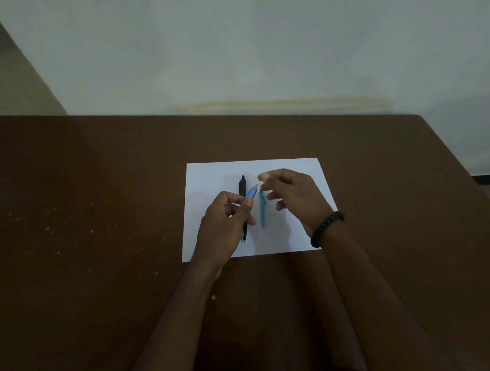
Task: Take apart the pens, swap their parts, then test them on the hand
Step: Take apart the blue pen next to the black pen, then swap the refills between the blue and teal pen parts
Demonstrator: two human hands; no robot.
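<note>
My left hand (224, 227) grips a blue pen (250, 193) above the white sheet of paper (209, 183), its free end pointing up and right. My right hand (292, 196) hovers just past that end, thumb and forefinger held close together near the pen's tip; whether they pinch a small part I cannot tell. A black pen (242, 185) lies on the paper, partly hidden under my left hand. A teal pen (262, 212) lies on the paper between my two hands.
The paper lies on a brown table (93, 204) that stands against a pale wall (247, 42). A dark beaded bracelet (325, 229) is on my right wrist. The table's right edge falls off near the frame's right side.
</note>
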